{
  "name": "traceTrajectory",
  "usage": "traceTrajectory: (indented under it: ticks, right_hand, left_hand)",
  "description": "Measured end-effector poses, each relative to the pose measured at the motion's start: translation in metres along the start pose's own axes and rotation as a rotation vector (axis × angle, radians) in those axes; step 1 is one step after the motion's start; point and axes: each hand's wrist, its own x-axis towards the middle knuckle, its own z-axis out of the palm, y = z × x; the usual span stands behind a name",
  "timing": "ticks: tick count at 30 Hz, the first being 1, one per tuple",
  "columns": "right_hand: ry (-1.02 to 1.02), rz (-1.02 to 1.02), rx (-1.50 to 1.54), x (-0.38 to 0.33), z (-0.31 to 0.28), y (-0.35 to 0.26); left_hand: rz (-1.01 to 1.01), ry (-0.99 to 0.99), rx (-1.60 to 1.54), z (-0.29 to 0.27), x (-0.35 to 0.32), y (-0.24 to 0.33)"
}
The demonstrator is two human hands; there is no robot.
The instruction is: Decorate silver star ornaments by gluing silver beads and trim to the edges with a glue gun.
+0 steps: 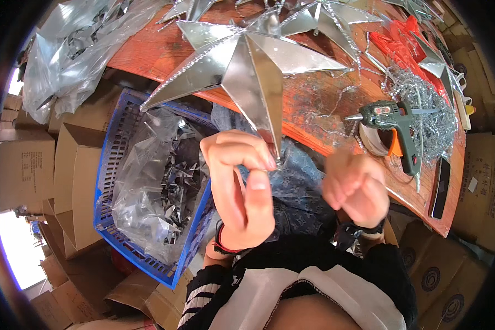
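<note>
The large silver star [247, 66] lies partly on the orange-brown surface [324, 104], its lowest point hanging over the near edge toward the person. The left hand [242, 187] is closed in a pinch, thumb and fingers meeting right at that lowest tip, where a thin beaded silver trim seems to end. The right hand [355, 187] is blurred just beside it, fingers curled loosely inward; whether it holds anything cannot be told. The star looks folded from thin mirrored sheet, hollow and ridged, so it is probably very light and fairly stiff along its creases, yet easy to dent on the flat faces and to bend at the sharp tips. The shiny faces would likely be slippery and show marks, so the ridges and the trimmed edges appear the safer places to take hold of, with a light pinch rather than a squeeze. A green hot glue gun [399, 126] rests on the surface to the right, near a heap of silver beaded trim [429, 110] and a dark phone [440, 187]. More stars lie farther back, beside red pieces [396, 47]. To the left, below the surface's edge, a blue plastic crate [113, 165] holds a clear bag of small silver pieces [170, 181], with cardboard boxes [71, 165] around it.
</note>
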Motion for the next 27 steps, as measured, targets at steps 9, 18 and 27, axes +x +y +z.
traceTrajectory:
  ticks: [9, 18, 27]
  right_hand:
    - [0.496, -0.133, -2.039, -0.019, -0.018, -0.082]
    - [0.52, 0.145, -2.079, -0.041, -0.066, -0.087]
    - [0.831, 0.064, -1.644, -0.06, -0.061, -0.112]
  left_hand:
    - [-0.303, 0.161, -0.289, -0.053, 0.0, -0.019]
    - [-0.423, 0.132, -0.662, -0.067, -0.002, -0.035]
    - [-0.486, 0.106, -0.658, -0.072, -0.005, -0.044]
